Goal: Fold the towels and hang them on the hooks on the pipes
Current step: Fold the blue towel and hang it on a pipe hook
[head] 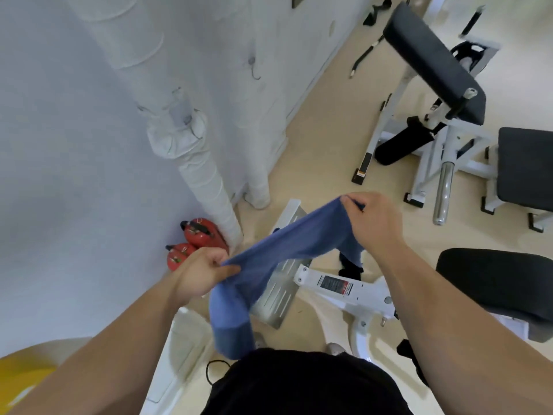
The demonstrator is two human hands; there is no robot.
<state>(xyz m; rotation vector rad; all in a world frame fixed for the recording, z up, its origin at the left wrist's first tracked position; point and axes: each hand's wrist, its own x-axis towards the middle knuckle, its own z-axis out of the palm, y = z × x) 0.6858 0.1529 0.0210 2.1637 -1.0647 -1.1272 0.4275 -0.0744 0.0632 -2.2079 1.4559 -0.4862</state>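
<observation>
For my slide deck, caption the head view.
Left hand and right hand hold a blue towel stretched near a wrapped pipe.

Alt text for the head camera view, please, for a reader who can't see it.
Seen from above, a person's left hand and right hand each pinch an end of a blue towel stretched between them, near white wrapped pipes with a hook.

Open air up toward the hook (255,69); wrapped pipe (206,181) close on the left, padded bench (434,61) right, red extinguishers (203,233) low down.
</observation>
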